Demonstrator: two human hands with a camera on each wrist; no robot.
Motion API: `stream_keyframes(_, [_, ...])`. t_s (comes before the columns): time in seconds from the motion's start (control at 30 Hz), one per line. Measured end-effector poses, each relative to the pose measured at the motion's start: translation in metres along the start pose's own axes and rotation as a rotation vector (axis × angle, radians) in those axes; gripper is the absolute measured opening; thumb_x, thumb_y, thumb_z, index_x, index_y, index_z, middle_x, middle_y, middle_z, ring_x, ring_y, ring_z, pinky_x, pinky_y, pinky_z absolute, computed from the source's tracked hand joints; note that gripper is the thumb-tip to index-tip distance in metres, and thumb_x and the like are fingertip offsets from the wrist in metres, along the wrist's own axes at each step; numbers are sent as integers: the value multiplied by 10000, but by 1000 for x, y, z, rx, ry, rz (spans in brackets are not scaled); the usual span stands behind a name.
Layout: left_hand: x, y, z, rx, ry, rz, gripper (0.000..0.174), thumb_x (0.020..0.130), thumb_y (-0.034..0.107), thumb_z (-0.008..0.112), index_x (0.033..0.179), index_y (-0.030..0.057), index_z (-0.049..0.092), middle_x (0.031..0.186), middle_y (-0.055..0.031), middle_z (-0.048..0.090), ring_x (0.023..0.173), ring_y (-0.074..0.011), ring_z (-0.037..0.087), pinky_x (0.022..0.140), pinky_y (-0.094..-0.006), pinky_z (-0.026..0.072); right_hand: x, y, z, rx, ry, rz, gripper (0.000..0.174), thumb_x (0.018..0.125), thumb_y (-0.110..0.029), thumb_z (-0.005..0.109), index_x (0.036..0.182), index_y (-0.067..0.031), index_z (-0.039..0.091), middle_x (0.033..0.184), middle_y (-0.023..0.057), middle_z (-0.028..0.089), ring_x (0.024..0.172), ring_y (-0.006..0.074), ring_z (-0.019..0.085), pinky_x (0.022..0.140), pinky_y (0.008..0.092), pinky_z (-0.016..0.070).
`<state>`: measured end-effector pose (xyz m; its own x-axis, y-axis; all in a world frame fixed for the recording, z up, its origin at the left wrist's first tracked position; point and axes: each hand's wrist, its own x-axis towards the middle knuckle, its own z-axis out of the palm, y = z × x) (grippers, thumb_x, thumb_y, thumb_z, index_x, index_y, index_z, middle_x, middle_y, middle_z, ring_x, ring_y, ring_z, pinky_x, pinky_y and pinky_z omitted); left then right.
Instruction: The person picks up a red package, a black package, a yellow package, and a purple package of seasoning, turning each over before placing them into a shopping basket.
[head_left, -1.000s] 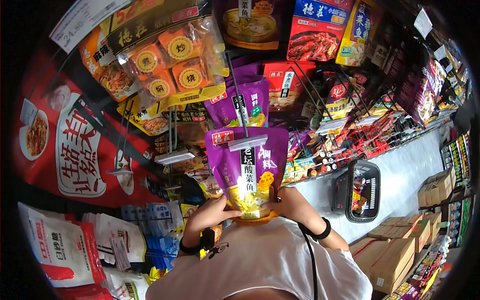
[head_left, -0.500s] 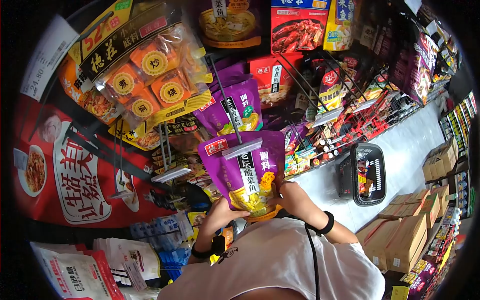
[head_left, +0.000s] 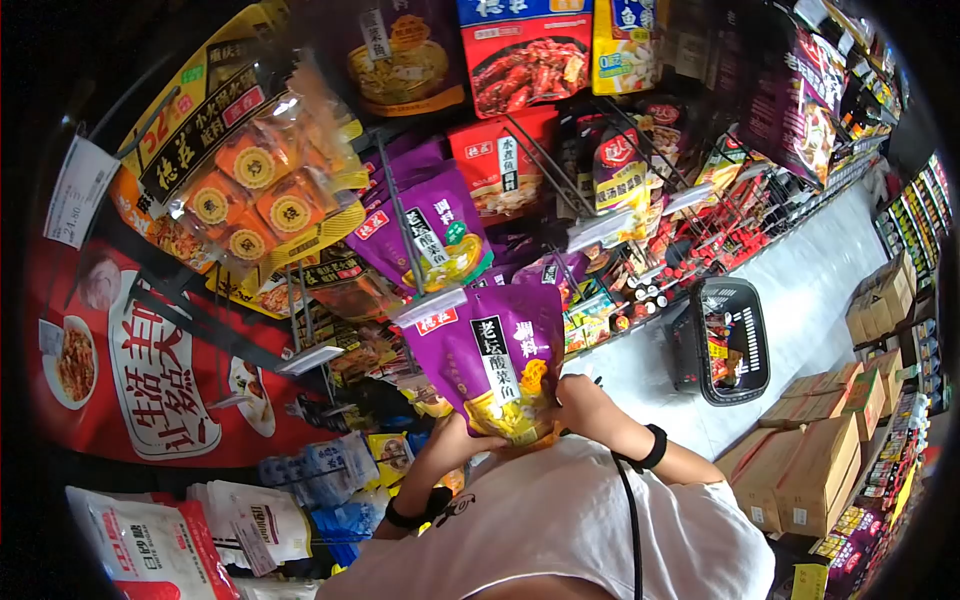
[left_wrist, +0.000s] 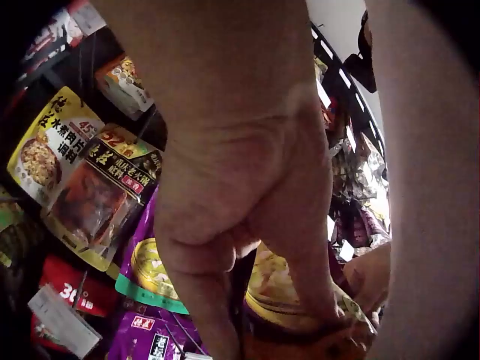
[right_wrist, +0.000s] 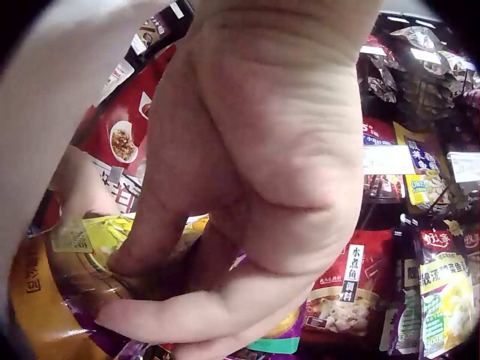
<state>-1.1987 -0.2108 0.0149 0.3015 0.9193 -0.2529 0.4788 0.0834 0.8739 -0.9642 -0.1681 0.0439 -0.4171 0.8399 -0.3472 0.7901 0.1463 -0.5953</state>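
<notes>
A purple pouch of fish seasoning point(head_left: 490, 345), printed with a bowl of yellow food, is held upright close to the white shirt. My left hand point(head_left: 452, 442) grips its lower left corner, with the thumb over the front. At the lower right edge, my right hand point(head_left: 592, 410) holds it, fingers curled behind. The pouch's top left corner lies beside the label holder of a hook point(head_left: 428, 305). Behind it hangs a similar purple pouch point(head_left: 425, 230) with a green bottom. In the right wrist view, the fingers point(right_wrist: 180, 315) wrap around the pouch's back.
Packs of orange hotpot blocks point(head_left: 255, 180) hang at upper left, and a red seasoning pouch point(head_left: 505, 165) hangs behind. Metal hooks with label holders jut out. A black shopping basket point(head_left: 735, 340) with goods stands on the floor at right, near cardboard boxes point(head_left: 800, 470). White sugar bags point(head_left: 150, 545) lie lower left.
The held pouch has shifted down and to the right of the hook's label holder, which earlier overlapped its upper front. Both hands keep their grip. The head view has turned slightly.
</notes>
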Motion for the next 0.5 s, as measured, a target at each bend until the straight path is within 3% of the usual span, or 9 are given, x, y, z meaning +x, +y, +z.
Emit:
stream_keyframes(0.13, [11, 15, 24, 33, 19, -25, 619, 641, 196, 804, 1145, -11, 509, 1075, -134, 624, 1009, -232, 595, 868, -344, 456, -17, 22, -15, 59, 56, 5, 312, 718, -219, 703, 810, 65, 611, 798, 240, 612, 780, 386, 604, 676, 420, 494])
stream_keyframes(0.27, [19, 54, 55, -2, 36, 0, 534, 658, 179, 793, 1091, -14, 545, 1033, -136, 641, 971, -237, 614, 830, -334, 471, -41, 58, -28, 168, 212, -116, 368, 684, -265, 745, 709, 72, 599, 705, 227, 593, 665, 369, 590, 595, 393, 463])
stream_keyframes(0.5, [45, 86, 133, 65, -109, -41, 580, 646, 159, 801, 1121, -20, 520, 1067, -130, 621, 993, -203, 586, 860, -329, 452, -105, 126, -61, 150, 175, 56, 349, 671, -254, 745, 695, 65, 605, 710, 229, 597, 685, 370, 597, 619, 403, 473])
